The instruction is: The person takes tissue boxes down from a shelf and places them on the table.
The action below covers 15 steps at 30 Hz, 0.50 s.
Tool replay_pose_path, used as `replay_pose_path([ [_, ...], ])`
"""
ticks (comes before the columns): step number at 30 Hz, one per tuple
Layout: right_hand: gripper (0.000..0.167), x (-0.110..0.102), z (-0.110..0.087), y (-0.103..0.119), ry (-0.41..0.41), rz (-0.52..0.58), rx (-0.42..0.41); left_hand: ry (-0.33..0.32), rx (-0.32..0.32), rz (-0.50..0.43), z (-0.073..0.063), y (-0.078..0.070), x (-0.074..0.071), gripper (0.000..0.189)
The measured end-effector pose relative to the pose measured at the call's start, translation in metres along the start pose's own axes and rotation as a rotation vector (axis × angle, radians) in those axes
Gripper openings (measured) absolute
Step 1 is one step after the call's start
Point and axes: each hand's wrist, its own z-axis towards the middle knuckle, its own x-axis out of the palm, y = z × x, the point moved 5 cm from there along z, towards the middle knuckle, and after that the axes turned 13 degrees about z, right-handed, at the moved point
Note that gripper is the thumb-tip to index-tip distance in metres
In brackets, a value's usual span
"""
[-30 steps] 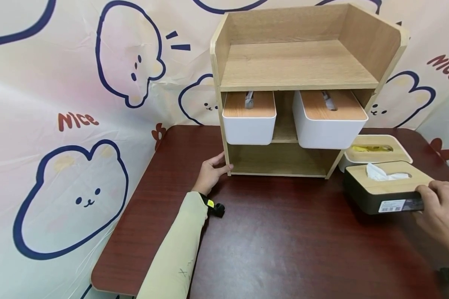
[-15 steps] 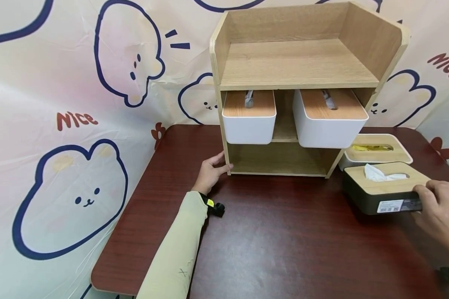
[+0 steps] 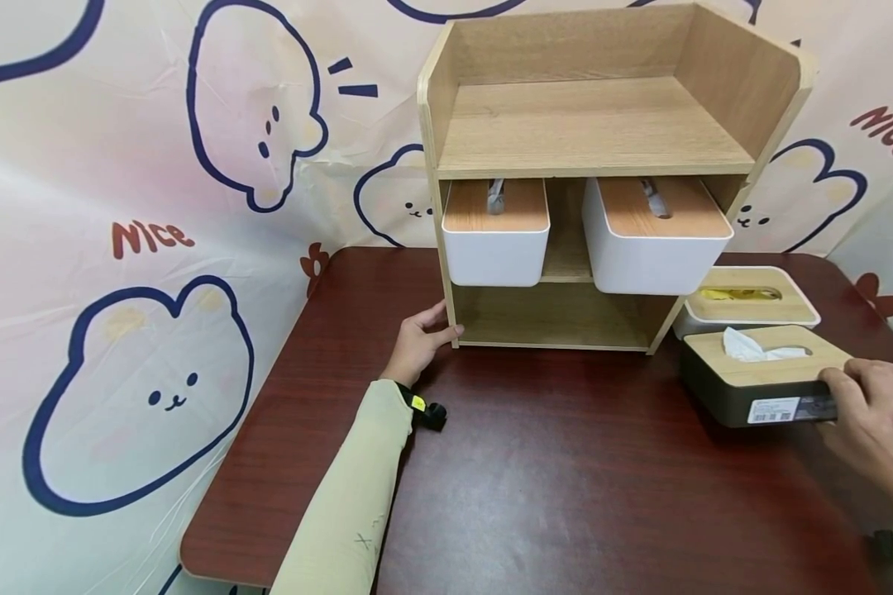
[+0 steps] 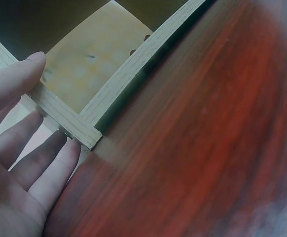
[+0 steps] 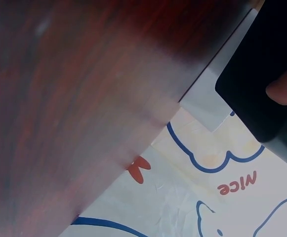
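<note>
A: Right of the frame, and here's the action: the right hand [image 3: 880,421] has the near end of a dark tissue box [image 3: 762,372], fingers and thumb clamped on its corner!

B: Firm grip, that. In the right wrist view a thumb presses on the dark casing, over at the right edge. The box has a light wood lid, with a white tissue [image 3: 747,347] poking from the slot and a printed label [image 3: 774,411] along the front.

A: Is its base touching the table [image 3: 551,471]? I can't tell. Just behind it sits a pale-lidded box [image 3: 762,309], something yellow in its slot.

B: Over to centre-left! The left hand [image 3: 419,343] pinches the bottom left upright of the wooden shelf [image 3: 588,128]; the left wrist view has the thumb inside the panel, fingers along the outside.

A: And what's on that shelf, upper middle of the frame? A left white box [image 3: 496,248] and a right white box [image 3: 656,256], side by side on the middle level with a gap between, both jutting past the front edge.

B: All against a patterned sheet [image 3: 141,413], navy bear outlines filling the left side, red "Nice" at left and upper right.
</note>
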Motion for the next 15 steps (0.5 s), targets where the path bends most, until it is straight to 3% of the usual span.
replay_pose_path([
  [15, 0.042, 0.0013, -0.0013, -0.0041, 0.070, -0.005, 0.010, -0.006, 0.001, 0.003, -0.0004, -0.0005, 0.0001, 0.064],
])
